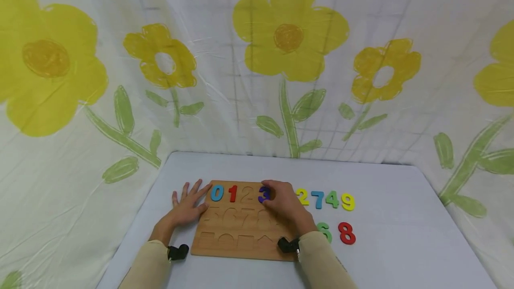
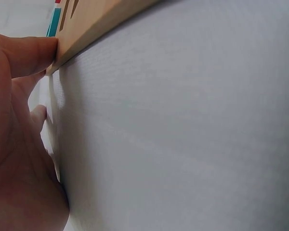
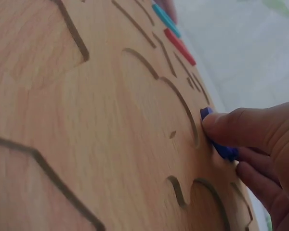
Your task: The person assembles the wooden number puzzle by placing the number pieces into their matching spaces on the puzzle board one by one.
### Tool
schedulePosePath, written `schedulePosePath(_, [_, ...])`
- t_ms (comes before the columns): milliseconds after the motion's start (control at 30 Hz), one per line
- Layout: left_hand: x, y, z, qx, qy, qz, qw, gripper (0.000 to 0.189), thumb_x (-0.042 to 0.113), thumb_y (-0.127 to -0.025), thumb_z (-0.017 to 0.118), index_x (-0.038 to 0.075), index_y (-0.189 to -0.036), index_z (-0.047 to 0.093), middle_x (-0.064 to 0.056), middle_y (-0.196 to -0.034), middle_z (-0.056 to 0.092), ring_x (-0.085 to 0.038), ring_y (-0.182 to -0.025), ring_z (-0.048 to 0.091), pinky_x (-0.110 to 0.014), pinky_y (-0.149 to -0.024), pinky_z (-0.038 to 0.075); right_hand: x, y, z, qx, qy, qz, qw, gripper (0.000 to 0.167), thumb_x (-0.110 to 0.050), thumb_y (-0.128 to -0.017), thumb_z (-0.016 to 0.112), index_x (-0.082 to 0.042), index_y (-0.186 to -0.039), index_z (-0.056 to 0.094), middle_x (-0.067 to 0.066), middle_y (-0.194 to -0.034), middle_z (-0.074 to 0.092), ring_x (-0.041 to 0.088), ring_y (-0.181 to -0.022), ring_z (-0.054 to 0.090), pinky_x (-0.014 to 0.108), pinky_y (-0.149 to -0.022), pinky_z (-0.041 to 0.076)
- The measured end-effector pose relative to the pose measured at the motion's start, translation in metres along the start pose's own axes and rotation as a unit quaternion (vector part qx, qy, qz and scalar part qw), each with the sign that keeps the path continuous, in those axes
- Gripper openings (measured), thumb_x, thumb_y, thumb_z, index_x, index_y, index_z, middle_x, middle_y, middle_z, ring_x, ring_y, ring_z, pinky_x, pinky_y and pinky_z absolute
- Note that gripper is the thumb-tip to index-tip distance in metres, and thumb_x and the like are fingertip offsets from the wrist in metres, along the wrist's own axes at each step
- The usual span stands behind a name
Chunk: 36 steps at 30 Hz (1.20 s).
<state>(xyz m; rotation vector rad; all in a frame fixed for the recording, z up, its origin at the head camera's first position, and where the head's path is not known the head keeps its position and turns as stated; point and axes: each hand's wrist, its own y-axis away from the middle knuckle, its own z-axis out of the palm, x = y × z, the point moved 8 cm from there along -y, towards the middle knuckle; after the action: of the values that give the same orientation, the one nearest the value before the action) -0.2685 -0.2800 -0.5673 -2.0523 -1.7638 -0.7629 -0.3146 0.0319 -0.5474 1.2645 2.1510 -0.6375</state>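
Observation:
A wooden number board (image 1: 241, 254) with recessed outlines lies on the white table. My right hand (image 1: 286, 200) pinches a dark blue number 3 (image 3: 220, 144) between thumb and fingers, over the top row of the board. In the right wrist view the 3 sits tilted close on the wood, partly covered by the thumb. My left hand (image 1: 186, 209) has its fingers spread, with thumb and forefinger touching the board's left edge. A light blue 0 (image 1: 213, 193) and a red 1 (image 1: 233, 194) lie in the top row; the 2 outline beside them shows bare wood.
Right of the board lie a yellow 2 (image 1: 304, 197), blue 7 (image 1: 318, 199), green 4 (image 1: 334, 199) and yellow 9 (image 1: 352, 201). Nearer are a green 6 (image 1: 327, 234), partly behind the right forearm, and a red 8 (image 1: 347, 233). A flowered curtain (image 1: 217, 124) hangs behind the table.

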Motion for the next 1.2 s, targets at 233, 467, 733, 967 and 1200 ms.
schedulePosePath(233, [0.003,-0.001,0.000,-0.013,-0.008,-0.007,0.9999,0.066,0.027,-0.109,0.061,0.015,-0.171,0.039,-0.028,-0.181,0.013,-0.063,-0.163,-0.008,-0.085,-0.117,-0.020,-0.001,0.004,-0.004,0.003,-0.003,0.008,1.0000,0.066,-0.016,-0.093,0.088,-0.009,-0.154,0.063,0.012,-0.153,0.068,0.036,-0.145,0.061,0.054,-0.122,0.048])
schedulePosePath(467, [0.003,-0.002,-0.002,-0.020,-0.020,-0.021,0.9994,0.066,0.028,-0.111,0.060,0.017,-0.172,0.037,-0.026,-0.182,0.011,-0.062,-0.164,-0.009,-0.085,-0.118,-0.019,-0.009,0.010,-0.017,0.010,-0.027,0.010,0.9995,0.072,-0.022,-0.093,0.090,-0.012,-0.158,0.060,0.011,-0.152,0.068,0.036,-0.143,0.064,0.054,-0.118,0.052])
schedulePosePath(733, [-0.009,-0.005,0.005,0.015,-0.001,0.013,0.9998,0.066,0.031,-0.108,0.061,0.016,-0.169,0.042,-0.031,-0.179,0.017,-0.066,-0.161,-0.007,-0.085,-0.116,-0.020,-0.023,0.028,-0.036,-0.003,-0.087,-0.021,0.9960,0.079,-0.031,-0.090,0.092,-0.013,-0.159,0.059,0.008,-0.157,0.065,0.037,-0.142,0.065,0.055,-0.114,0.054])
schedulePosePath(967, [-0.014,-0.004,0.009,0.030,0.002,0.023,0.9993,0.064,0.029,-0.107,0.062,0.019,-0.168,0.044,-0.031,-0.178,0.019,-0.065,-0.161,-0.005,-0.085,-0.116,-0.022,-0.024,0.058,-0.059,-0.031,-0.127,-0.043,0.9905,0.076,-0.029,-0.091,0.092,-0.018,-0.159,0.060,0.003,-0.161,0.062,0.035,-0.148,0.060,0.059,-0.119,0.049])
schedulePosePath(1200, [0.001,0.001,0.002,-0.004,-0.005,0.003,1.0000,0.065,0.033,-0.109,0.062,0.018,-0.170,0.041,-0.029,-0.180,0.015,-0.064,-0.162,-0.008,-0.085,-0.116,-0.020,-0.014,0.095,-0.090,-0.036,-0.102,-0.074,0.9914,0.073,-0.040,-0.091,0.090,-0.021,-0.156,0.062,-0.002,-0.158,0.064,0.032,-0.143,0.064,0.057,-0.117,0.052])
